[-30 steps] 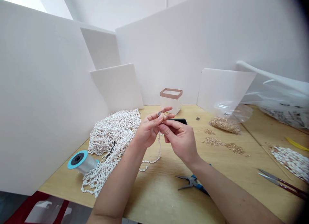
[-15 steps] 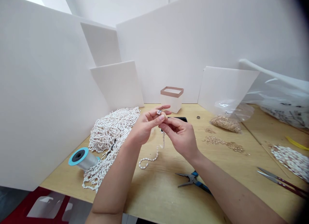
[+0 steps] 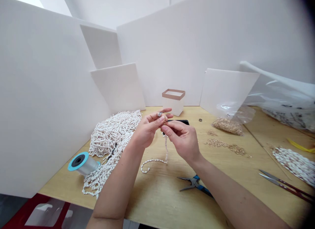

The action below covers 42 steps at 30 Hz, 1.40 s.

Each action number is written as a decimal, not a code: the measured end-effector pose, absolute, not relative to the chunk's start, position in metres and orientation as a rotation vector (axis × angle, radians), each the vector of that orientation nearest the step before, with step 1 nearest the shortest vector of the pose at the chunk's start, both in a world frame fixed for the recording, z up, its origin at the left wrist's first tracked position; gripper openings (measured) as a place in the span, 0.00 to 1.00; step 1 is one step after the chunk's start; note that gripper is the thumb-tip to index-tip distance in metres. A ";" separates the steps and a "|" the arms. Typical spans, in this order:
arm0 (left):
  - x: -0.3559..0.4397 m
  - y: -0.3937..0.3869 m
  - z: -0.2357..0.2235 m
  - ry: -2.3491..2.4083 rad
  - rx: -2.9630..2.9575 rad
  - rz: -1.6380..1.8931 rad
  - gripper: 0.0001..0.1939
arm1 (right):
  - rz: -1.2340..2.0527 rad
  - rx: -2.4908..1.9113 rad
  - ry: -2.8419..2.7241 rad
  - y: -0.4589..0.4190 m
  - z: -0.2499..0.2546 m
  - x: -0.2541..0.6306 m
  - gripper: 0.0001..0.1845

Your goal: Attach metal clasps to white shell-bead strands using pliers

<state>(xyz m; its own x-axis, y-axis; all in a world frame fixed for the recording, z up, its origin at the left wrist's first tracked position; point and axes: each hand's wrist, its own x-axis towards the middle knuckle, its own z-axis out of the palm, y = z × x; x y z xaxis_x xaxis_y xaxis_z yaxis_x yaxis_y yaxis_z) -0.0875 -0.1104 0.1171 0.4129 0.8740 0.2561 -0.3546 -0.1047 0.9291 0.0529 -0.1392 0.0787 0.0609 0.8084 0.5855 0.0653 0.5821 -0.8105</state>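
a: step in hand?
b: close fingertip work on one thin strand of white shell beads, raised above the surface, its free length dangling and curling at the bottom. right hand narrow, pinching the top of the strand. left hand narrow too, curled at the same spot, a banded metal ring on one finger. whether that hand grips the strand, no telling.

a: next move?
b: judging only from the grip, a steady pinch and careful fingertips, no tool.

a: counts?
b: two hands, one strand between them. nearby, one flat black object. to the left, one big heap of shell strands and one spool of clear cord. below, one pair of blue-handled pliers. to the right, one bag of tiny gold beads, two loose spills of gold beads, one smaller heap of shell strands, one pair of long scissors. behind, one clear box with a tan rim.
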 end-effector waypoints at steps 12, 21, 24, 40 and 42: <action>-0.086 -0.112 0.119 0.545 1.305 1.112 0.08 | 0.734 -0.761 -1.375 -0.142 0.083 0.054 0.07; -0.080 -0.110 0.114 0.543 1.236 1.095 0.12 | 0.844 -0.733 -1.263 -0.133 0.078 0.057 0.10; -0.075 -0.106 0.107 0.578 1.170 1.103 0.18 | 0.843 -0.712 -1.263 -0.125 0.077 0.063 0.09; -0.059 -0.101 0.092 0.618 1.195 1.140 0.16 | 0.837 -0.756 -1.195 -0.110 0.081 0.084 0.12; -0.059 -0.102 0.093 0.615 1.194 1.126 0.15 | 0.915 -0.729 -1.137 -0.110 0.084 0.086 0.12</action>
<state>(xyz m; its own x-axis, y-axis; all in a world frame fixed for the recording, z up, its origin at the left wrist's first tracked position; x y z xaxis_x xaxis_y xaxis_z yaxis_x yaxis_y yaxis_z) -0.0591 -0.1022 0.0928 0.3674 0.9140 0.1720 -0.3496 -0.0357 0.9362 0.0858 -0.1101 0.0838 0.1511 0.8903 0.4297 -0.2292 0.4544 -0.8608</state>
